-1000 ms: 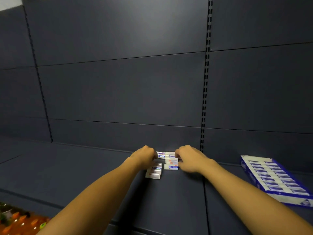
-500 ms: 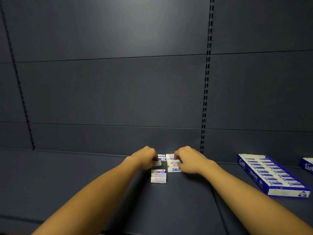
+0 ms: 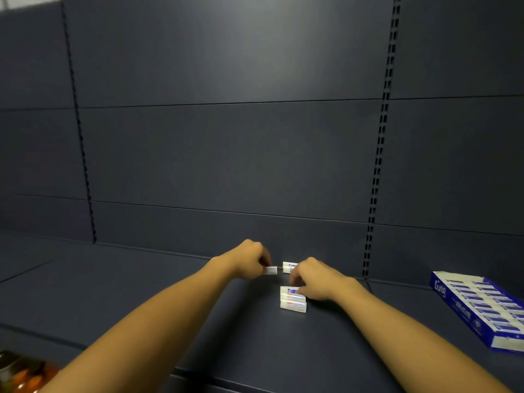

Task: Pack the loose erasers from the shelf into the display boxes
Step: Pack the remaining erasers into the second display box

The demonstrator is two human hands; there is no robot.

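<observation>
While erasers [image 3: 293, 299] blur, display box [image 3: 479, 309] seemingly reads "Lira".

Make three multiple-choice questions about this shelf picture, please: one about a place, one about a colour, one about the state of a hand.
1. Where is the display box?
A. on the shelf, right of both hands
B. left of both hands
C. on the top shelf

2. What colour are the box's sides?
A. red
B. blue
C. green

3. What is the left hand doing?
A. lying flat and empty
B. pressing the back wall
C. pinching one eraser

Answers:
1 A: the box lies at the right edge, beyond the right hand.
2 B: its walls are blue with white lettering.
3 C: a small white eraser sticks out from its fingertips.
</observation>
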